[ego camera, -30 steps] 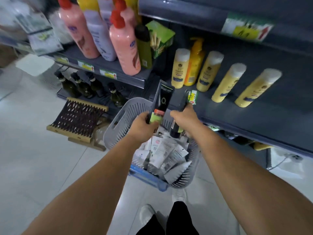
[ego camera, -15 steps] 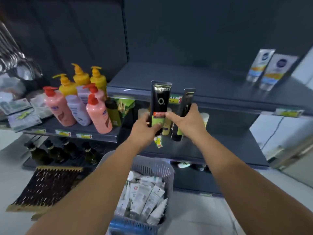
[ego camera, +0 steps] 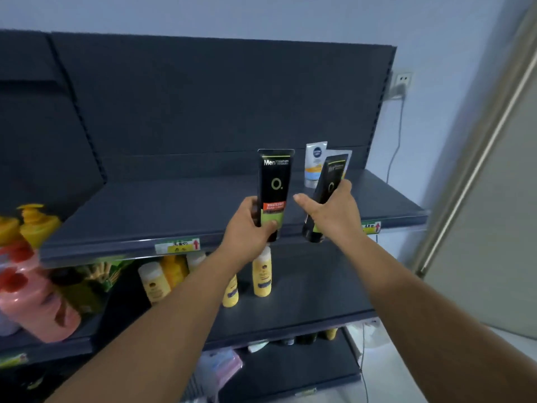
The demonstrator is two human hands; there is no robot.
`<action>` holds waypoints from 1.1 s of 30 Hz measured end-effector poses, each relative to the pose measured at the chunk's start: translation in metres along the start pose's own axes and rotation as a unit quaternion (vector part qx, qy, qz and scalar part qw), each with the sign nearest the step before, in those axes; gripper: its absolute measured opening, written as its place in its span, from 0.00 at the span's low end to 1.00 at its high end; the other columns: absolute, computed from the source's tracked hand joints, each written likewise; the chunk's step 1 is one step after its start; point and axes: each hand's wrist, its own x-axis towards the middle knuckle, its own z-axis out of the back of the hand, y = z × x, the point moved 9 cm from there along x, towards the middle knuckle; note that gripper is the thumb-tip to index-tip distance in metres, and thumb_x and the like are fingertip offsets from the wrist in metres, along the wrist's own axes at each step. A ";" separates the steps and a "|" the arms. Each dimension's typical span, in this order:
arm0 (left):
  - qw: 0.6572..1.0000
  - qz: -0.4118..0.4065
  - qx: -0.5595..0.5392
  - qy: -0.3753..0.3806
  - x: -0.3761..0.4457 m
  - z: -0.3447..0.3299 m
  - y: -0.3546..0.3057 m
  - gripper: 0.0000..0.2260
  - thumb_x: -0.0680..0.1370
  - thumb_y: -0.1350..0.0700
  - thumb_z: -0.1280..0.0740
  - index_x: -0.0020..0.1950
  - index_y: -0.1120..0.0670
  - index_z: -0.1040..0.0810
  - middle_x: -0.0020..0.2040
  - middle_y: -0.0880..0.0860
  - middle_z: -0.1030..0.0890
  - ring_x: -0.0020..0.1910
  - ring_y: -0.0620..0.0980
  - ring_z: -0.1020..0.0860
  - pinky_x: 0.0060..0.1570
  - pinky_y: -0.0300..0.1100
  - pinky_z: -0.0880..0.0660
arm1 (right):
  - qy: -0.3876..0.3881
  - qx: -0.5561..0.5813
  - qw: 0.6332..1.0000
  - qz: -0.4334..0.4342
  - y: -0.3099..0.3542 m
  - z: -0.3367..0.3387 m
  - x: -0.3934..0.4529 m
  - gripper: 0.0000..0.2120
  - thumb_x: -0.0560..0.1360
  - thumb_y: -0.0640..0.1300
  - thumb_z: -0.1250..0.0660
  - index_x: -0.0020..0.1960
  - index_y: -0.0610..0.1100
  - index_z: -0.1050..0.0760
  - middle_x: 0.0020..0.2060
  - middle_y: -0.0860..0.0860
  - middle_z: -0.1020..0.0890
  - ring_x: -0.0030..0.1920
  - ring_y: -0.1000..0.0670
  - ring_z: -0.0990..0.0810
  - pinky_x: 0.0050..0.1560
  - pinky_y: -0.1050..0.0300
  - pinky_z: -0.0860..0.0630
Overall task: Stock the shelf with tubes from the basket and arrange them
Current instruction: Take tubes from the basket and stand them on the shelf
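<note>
Just beyond both hands lies the dark top shelf (ego camera: 174,210), its bare surface ahead of the raised tubes. Left hand (ego camera: 250,228) grips an upright glossy black tube (ego camera: 275,187); right hand (ego camera: 334,213) grips a second black tube (ego camera: 327,196), tilted rightward, nearer the two pale standing tubes (ego camera: 315,164).

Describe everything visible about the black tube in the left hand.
The black tube is flat and glossy, plastic-looking, with a crimped end on top. It bears white "Men" lettering, a green ring mark, an orange-red band and a lime-green lower panel. It stands nearly upright in front of the upper shelf, gripped low by the left hand.
</note>
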 end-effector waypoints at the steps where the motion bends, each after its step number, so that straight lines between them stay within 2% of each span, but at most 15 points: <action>1: 1.000 -0.002 0.002 0.003 0.011 -0.015 -0.005 0.18 0.76 0.58 0.31 0.63 0.49 0.31 0.47 0.43 0.22 0.45 0.40 0.22 0.47 0.37 0.27 | -0.008 -0.004 1.000 -0.003 -0.009 0.012 0.014 0.36 0.70 0.59 0.28 0.64 0.39 0.40 0.52 0.48 0.26 0.51 0.46 0.25 0.47 0.52 0.28; 4: 1.000 -0.006 0.018 0.014 0.044 -0.063 -0.018 0.17 0.75 0.57 0.30 0.61 0.47 0.31 0.51 0.45 0.20 0.49 0.45 0.21 0.53 0.42 0.25 | -0.027 -0.020 0.999 -0.014 -0.038 0.047 0.061 0.33 0.71 0.58 0.28 0.61 0.39 0.40 0.47 0.49 0.27 0.48 0.46 0.27 0.44 0.53 0.30; 8: 0.998 0.006 0.045 0.039 0.087 -0.128 -0.026 0.18 0.74 0.56 0.29 0.60 0.46 0.30 0.50 0.44 0.21 0.51 0.46 0.21 0.51 0.40 0.27 | -0.023 -0.051 0.998 -0.033 -0.081 0.077 0.121 0.31 0.70 0.60 0.29 0.58 0.40 0.40 0.36 0.51 0.30 0.40 0.45 0.26 0.31 0.55 0.34; 11: 0.997 0.020 0.063 0.047 0.114 -0.166 -0.026 0.18 0.75 0.56 0.29 0.62 0.47 0.30 0.53 0.45 0.21 0.53 0.47 0.22 0.50 0.40 0.30 | -0.013 -0.065 0.997 -0.047 -0.113 0.087 0.161 0.30 0.70 0.60 0.29 0.53 0.43 0.43 0.42 0.47 0.26 0.42 0.43 0.25 0.36 0.54 0.31; 13: 0.996 0.033 0.072 0.050 0.126 -0.184 -0.024 0.20 0.75 0.57 0.30 0.65 0.48 0.31 0.55 0.45 0.22 0.53 0.46 0.24 0.51 0.39 0.31 | -0.002 -0.068 0.996 -0.058 -0.132 0.088 0.181 0.30 0.70 0.59 0.28 0.53 0.43 0.43 0.45 0.46 0.25 0.42 0.43 0.24 0.36 0.53 0.31; 17: 0.994 0.052 0.090 0.039 0.143 -0.198 -0.016 0.23 0.76 0.57 0.30 0.68 0.48 0.33 0.59 0.46 0.22 0.55 0.45 0.25 0.53 0.39 0.31 | 0.021 -0.066 0.996 -0.055 -0.156 0.080 0.205 0.30 0.70 0.58 0.27 0.53 0.44 0.44 0.51 0.44 0.24 0.45 0.42 0.23 0.36 0.53 0.30; 20: 0.992 0.055 0.109 0.039 0.152 -0.201 -0.014 0.24 0.76 0.57 0.31 0.70 0.48 0.35 0.60 0.46 0.23 0.59 0.46 0.24 0.54 0.38 0.32 | 0.056 -0.044 0.996 -0.050 -0.164 0.073 0.216 0.34 0.67 0.53 0.24 0.58 0.46 0.45 0.56 0.46 0.26 0.49 0.42 0.22 0.38 0.54 0.28; 23: 0.988 0.053 0.133 0.052 0.155 -0.204 -0.013 0.26 0.75 0.57 0.29 0.69 0.49 0.35 0.58 0.46 0.23 0.57 0.47 0.24 0.54 0.38 0.31 | 0.134 -0.011 0.988 -0.077 -0.179 0.067 0.220 0.35 0.66 0.40 0.25 0.61 0.47 0.45 0.52 0.45 0.25 0.45 0.44 0.22 0.33 0.56 0.26; 25: 0.986 0.055 0.149 0.053 0.156 -0.206 -0.012 0.25 0.72 0.57 0.26 0.66 0.49 0.33 0.53 0.46 0.22 0.53 0.45 0.24 0.51 0.37 0.32 | 0.175 -0.042 0.981 -0.079 -0.190 0.066 0.220 0.32 0.66 0.36 0.27 0.62 0.43 0.42 0.47 0.46 0.23 0.45 0.46 0.21 0.40 0.52 0.21; 28: 0.982 0.052 0.175 0.044 0.157 -0.206 -0.010 0.24 0.71 0.56 0.25 0.64 0.50 0.31 0.52 0.46 0.22 0.51 0.45 0.25 0.50 0.37 0.32 | 0.195 -0.116 0.972 -0.056 -0.193 0.065 0.224 0.29 0.64 0.42 0.23 0.60 0.44 0.33 0.49 0.48 0.20 0.49 0.46 0.21 0.49 0.52 0.23; 33: 0.977 0.049 0.202 0.044 0.163 -0.204 -0.010 0.22 0.71 0.54 0.25 0.62 0.50 0.28 0.50 0.45 0.23 0.49 0.44 0.26 0.48 0.35 0.32 | 0.153 -0.127 0.979 -0.054 -0.186 0.054 0.256 0.30 0.63 0.48 0.22 0.60 0.45 0.31 0.51 0.48 0.19 0.52 0.45 0.21 0.49 0.55 0.25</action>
